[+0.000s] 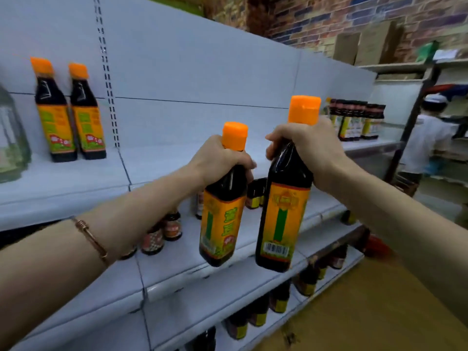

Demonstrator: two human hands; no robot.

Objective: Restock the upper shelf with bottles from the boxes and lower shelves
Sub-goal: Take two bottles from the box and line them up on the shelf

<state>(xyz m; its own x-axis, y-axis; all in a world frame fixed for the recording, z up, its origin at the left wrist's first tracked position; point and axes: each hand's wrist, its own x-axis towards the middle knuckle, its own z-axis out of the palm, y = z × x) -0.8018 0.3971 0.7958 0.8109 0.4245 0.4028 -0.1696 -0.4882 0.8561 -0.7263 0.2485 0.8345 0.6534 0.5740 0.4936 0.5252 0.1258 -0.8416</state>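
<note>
In the head view, the left hand (222, 158) is gripping a dark orange-capped bottle (222, 219) by the neck, fingers curled fully round just under the cap, so the body is hanging below the grip. Its long axis is running nearly upright, the base tipping slightly toward the person's left. The right hand (304, 150) is clamping a second, nearer-looking bottle (283, 219) the same way, at the shoulder under its orange cap, body hanging straight down from the fist. The two bottles are hanging side by side, close but apart, both in the air in front of the middle shelves.

The relation that matters: the upper shelf (157, 163) is lying beyond and slightly above the bottle bases, with bare board directly behind both grips. The two shelved bottles (71, 110) are standing well off to the left of the left hand, against the back panel. The left hand is the nearer to that row, so its bottle probably goes in first, beside them.

Both forearms are reaching forward and upward, wrists level, a bracelet (92, 239) sitting on the left forearm. The bases likely need lifting clear of the shelf lip before setting down upright.
</note>
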